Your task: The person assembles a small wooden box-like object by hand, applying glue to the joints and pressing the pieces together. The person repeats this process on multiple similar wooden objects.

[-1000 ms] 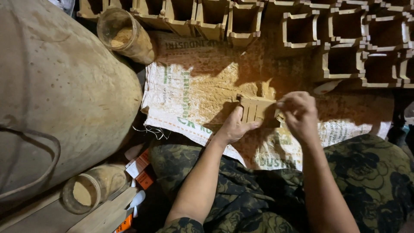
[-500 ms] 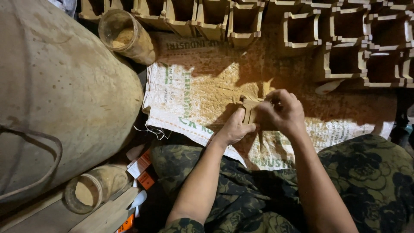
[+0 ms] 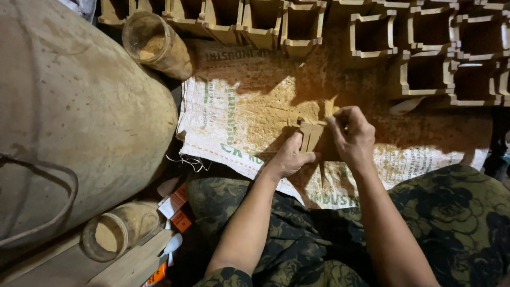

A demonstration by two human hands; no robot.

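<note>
Both my hands hold a small brown slab piece (image 3: 312, 136), upright, over a dusty woven sack (image 3: 249, 106) spread on the floor. My left hand (image 3: 289, 157) grips it from below and the left side. My right hand (image 3: 351, 137) covers its right side, fingers curled over the top edge. Most of the piece is hidden behind my right hand. My knees in dark patterned trousers (image 3: 451, 212) frame the sack's near edge.
Rows of open square box-shaped pieces (image 3: 372, 37) line the far side. A large dusty rounded sack (image 3: 69, 117) fills the left. A jar with powder (image 3: 156, 45) lies at the upper left, another jar (image 3: 114, 234) at the lower left beside small cartons (image 3: 178, 210).
My right hand has moved left onto the piece and now covers it. The piece has turned more upright between my hands. My left hand has stayed in place.
</note>
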